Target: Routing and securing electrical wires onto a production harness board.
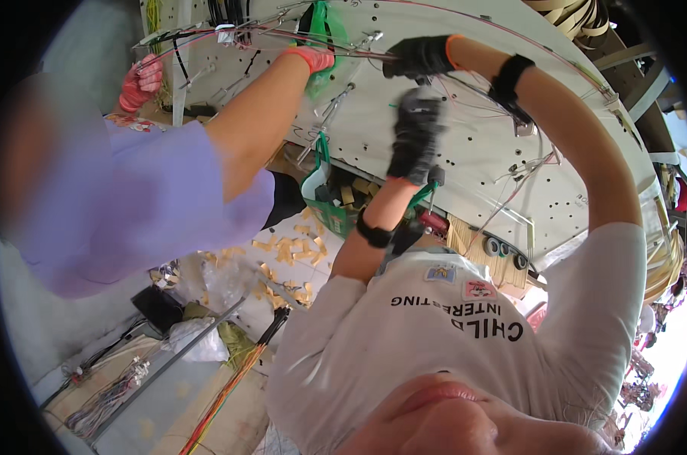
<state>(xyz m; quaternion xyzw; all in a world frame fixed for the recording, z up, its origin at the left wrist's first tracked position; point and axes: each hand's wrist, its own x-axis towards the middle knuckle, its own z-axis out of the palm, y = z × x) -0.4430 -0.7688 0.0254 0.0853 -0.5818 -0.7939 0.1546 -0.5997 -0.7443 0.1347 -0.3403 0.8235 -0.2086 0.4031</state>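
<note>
A thin bundle of wires (362,53) runs along the upper part of a large pale board (404,23) set with metal pegs. My right hand (421,57), in a dark glove, is closed round this bundle, its fingers partly hidden. Just below it is my left hand (417,136), also gloved in dark grey and smeared by motion. Its fingertips come close to the right hand, and whether they hold anything is unclear. More thin red and dark wires (503,110) pass over the board right of my hands.
At the left a co-worker in a purple shirt (139,205) reaches to the board with pink gloves (313,58), beside a green plastic strip (324,38). Below the board hang a green-white bag (328,205) and tape rolls (495,247). Tape scraps (287,250) litter the floor near wire bundles (230,387).
</note>
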